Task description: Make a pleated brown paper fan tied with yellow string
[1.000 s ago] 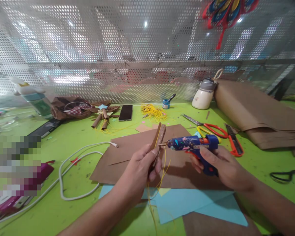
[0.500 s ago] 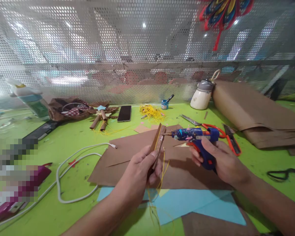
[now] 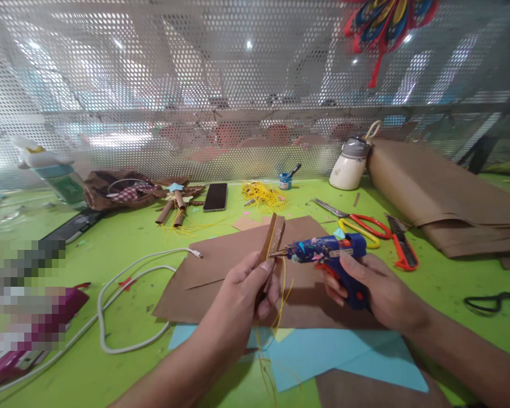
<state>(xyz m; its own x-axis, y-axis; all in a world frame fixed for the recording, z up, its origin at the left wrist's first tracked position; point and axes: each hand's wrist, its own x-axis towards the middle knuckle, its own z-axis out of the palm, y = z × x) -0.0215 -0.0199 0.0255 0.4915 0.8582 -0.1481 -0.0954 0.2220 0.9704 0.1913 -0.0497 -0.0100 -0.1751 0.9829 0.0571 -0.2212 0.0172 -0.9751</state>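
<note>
My left hand (image 3: 249,289) is closed round the lower part of a folded brown paper strip (image 3: 273,238), which stands tilted with its top end free. Yellow string (image 3: 283,294) runs along the strip and hangs below my fingers. In my right hand (image 3: 382,286) is a blue glue gun (image 3: 323,249) with an orange trigger, its body speckled with coloured paper bits. The nozzle points left and meets the strip just above my left thumb; whether it touches cannot be made out. Brown paper sheets (image 3: 221,255) and light blue paper (image 3: 344,351) lie beneath both hands.
Scissors (image 3: 357,221) and an orange box cutter (image 3: 402,243) lie right of the glue gun. Behind are a phone (image 3: 215,197), tangled yellow string (image 3: 263,195), a small blue jar (image 3: 285,181) and a cream flask (image 3: 347,164). A white cable (image 3: 100,306) curls at left.
My right hand has brought the glue gun down and slightly left, so its nozzle has travelled from near the strip's top toward my left thumb. My left hand stays nearly still.
</note>
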